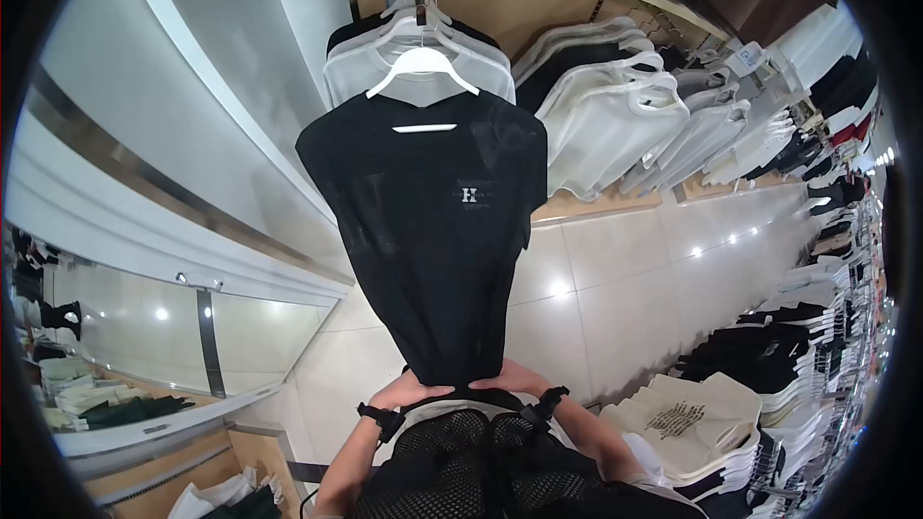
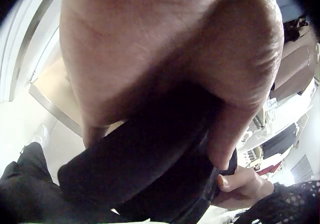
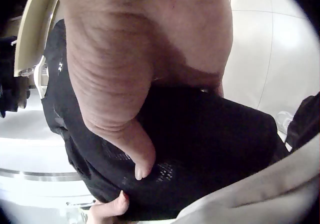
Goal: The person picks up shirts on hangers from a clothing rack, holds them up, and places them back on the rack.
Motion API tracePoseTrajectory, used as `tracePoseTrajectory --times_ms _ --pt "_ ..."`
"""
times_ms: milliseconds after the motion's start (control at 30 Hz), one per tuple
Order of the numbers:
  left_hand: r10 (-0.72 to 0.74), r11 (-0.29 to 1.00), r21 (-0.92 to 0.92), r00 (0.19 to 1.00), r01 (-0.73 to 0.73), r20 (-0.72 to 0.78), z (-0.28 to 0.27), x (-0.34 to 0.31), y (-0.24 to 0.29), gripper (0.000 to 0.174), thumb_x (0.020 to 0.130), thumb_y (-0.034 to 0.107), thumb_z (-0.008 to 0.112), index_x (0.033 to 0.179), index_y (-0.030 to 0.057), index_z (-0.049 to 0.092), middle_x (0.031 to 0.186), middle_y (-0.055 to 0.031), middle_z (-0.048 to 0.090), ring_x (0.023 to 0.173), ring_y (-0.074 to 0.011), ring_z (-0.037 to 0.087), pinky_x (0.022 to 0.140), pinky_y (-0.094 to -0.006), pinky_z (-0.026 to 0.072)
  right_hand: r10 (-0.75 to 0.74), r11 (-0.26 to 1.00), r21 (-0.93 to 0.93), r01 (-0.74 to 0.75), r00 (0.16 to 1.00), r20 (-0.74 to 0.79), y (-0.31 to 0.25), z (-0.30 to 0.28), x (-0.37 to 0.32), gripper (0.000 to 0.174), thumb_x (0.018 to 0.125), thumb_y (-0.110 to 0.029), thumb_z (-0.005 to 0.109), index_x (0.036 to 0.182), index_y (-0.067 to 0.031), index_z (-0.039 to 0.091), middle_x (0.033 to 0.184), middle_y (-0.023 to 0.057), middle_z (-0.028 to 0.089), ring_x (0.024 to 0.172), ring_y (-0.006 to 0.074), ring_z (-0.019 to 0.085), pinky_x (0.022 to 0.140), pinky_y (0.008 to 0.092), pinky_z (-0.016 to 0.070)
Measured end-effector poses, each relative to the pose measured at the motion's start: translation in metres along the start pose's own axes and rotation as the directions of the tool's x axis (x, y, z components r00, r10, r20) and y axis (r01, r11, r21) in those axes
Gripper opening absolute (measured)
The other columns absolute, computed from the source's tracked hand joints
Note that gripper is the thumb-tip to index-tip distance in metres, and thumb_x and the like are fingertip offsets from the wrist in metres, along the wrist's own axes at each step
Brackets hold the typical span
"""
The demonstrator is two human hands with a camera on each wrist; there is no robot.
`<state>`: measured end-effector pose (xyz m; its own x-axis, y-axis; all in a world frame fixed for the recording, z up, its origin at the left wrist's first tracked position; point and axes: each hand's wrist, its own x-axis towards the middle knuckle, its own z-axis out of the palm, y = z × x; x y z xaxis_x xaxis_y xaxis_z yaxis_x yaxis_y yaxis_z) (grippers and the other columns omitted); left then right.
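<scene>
A black T-shirt (image 1: pixel 433 231) with a small white H print on the chest hangs on a white hanger (image 1: pixel 423 62) at the end of the rack. My left hand (image 1: pixel 411 390) grips its lower hem at the left, thumb on top of the cloth. At the right of the hem my right hand (image 1: pixel 510 378) holds the fabric the same way, so the shirt is drawn toward my body. Both wrist views show the thumbs pressed on the dark cloth, with the other fingers mostly hidden behind it; the two thumbs point toward each other.
White and grey shirts (image 1: pixel 596 125) hang along the back rack. To the right, a cream shirt (image 1: pixel 687 423) hangs at the front of another row. A white panelled wall (image 1: pixel 192 135) and a mirror (image 1: pixel 260 336) stand on the left. Pale floor tiles (image 1: pixel 625 279) run between the racks.
</scene>
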<state>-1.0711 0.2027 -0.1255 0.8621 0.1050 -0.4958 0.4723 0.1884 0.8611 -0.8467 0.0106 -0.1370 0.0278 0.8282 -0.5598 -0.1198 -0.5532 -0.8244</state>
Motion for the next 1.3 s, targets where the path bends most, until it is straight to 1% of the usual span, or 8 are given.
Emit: tracePoseTrajectory --times_ms 300,333,433,567,800,967,1133,1300 --pt "-0.150 0.987 0.018 0.944 0.162 -0.293 0.022 -0.055 0.010 0.054 0.106 0.035 0.072 0.140 -0.0064 0.066 0.132 -0.0170 0.076 0.122 -0.0238 0.070 0.107 -0.0383 0.0534 -0.092 0.994 0.039 0.099 0.984 -0.152 0.014 -0.002 -0.041 0.066 0.101 -0.035 0.080 0.152 0.0007 0.058 0.144 0.0117 0.069 0.134 0.0225 0.062 0.116 0.0394 0.0481" --pt "-0.097 0.990 0.060 0.925 0.128 -0.368 0.023 -0.057 0.002 0.048 0.109 0.036 0.069 0.131 -0.0066 0.071 0.110 -0.0087 0.080 0.094 -0.0151 0.072 0.084 -0.0327 0.0576 -0.099 0.992 0.051 0.114 0.967 -0.236 0.014 -0.003 -0.043 0.060 0.104 -0.035 0.076 0.149 0.0017 0.060 0.140 0.0116 0.071 0.131 0.0215 0.063 0.114 0.0386 0.0499" --pt "-0.055 0.998 0.003 0.882 0.063 -0.469 0.014 -0.065 -0.014 0.046 0.109 0.034 0.068 0.127 -0.0075 0.072 0.111 -0.0129 0.081 0.100 -0.0212 0.075 0.092 -0.0369 0.0585 -0.062 0.973 0.180 0.146 0.911 -0.408 0.007 -0.009 -0.051 0.057 0.107 -0.036 0.073 0.146 0.0040 0.062 0.138 0.0125 0.071 0.126 0.0207 0.066 0.109 0.0373 0.0528" --pt "-0.113 0.989 -0.139 0.847 0.047 -0.519 0.009 -0.078 -0.005 0.037 0.111 0.033 0.066 0.110 -0.0030 0.074 0.085 -0.0063 0.073 0.065 -0.0120 0.066 0.059 -0.0296 0.0548 -0.046 0.955 0.246 0.165 0.903 -0.428 0.005 -0.031 -0.052 0.054 0.108 -0.034 0.070 0.145 0.0046 0.061 0.134 0.0102 0.072 0.122 0.0188 0.066 0.107 0.0357 0.0528" --pt "-0.077 0.975 -0.214 0.802 -0.064 -0.592 0.016 -0.072 -0.004 0.040 0.109 0.015 0.066 0.145 0.0045 0.051 0.088 -0.0076 0.069 0.053 -0.0115 0.059 0.043 -0.0271 0.0458 -0.158 0.951 0.123 0.285 0.785 -0.599 0.023 -0.036 -0.027 0.045 0.107 -0.026 0.072 0.140 0.0034 0.061 0.126 0.0117 0.073 0.120 0.0200 0.066 0.106 0.0364 0.0537" --pt "0.060 0.965 -0.149 0.732 -0.218 -0.679 0.022 -0.077 0.027 0.065 0.109 0.001 0.059 0.161 0.0216 0.026 0.090 -0.0124 0.068 0.051 -0.0136 0.058 0.040 -0.0272 0.0458 -0.184 0.912 0.153 0.382 0.711 -0.679 0.034 -0.040 -0.027 0.025 0.109 -0.018 0.068 0.128 -0.0034 0.063 0.116 0.0092 0.072 0.115 0.0181 0.066 0.101 0.0351 0.0547" --pt "0.299 0.947 0.288 0.724 -0.143 -0.622 0.005 -0.067 -0.005 0.024 0.113 0.007 0.052 0.125 0.0080 0.073 0.104 -0.0018 0.071 0.096 -0.0122 0.063 0.085 -0.0304 0.0523 -0.434 0.901 -0.240 0.362 0.729 -0.528 0.004 -0.046 -0.043 0.010 0.108 -0.011 0.064 0.112 -0.0054 0.072 0.105 0.0001 0.069 0.098 0.0106 0.060 0.091 0.0272 0.0475" --pt "0.140 0.987 0.149 0.787 -0.062 -0.600 0.015 -0.077 0.025 0.030 0.101 0.013 0.076 0.128 0.0063 0.066 0.117 -0.0083 0.070 0.109 -0.0191 0.065 0.097 -0.0340 0.0534 -0.317 0.944 -0.079 0.320 0.819 -0.478 -0.001 -0.046 -0.054 0.015 0.104 -0.001 0.062 0.114 -0.0051 0.072 0.111 0.0017 0.071 0.108 0.0153 0.064 0.099 0.0297 0.0487"
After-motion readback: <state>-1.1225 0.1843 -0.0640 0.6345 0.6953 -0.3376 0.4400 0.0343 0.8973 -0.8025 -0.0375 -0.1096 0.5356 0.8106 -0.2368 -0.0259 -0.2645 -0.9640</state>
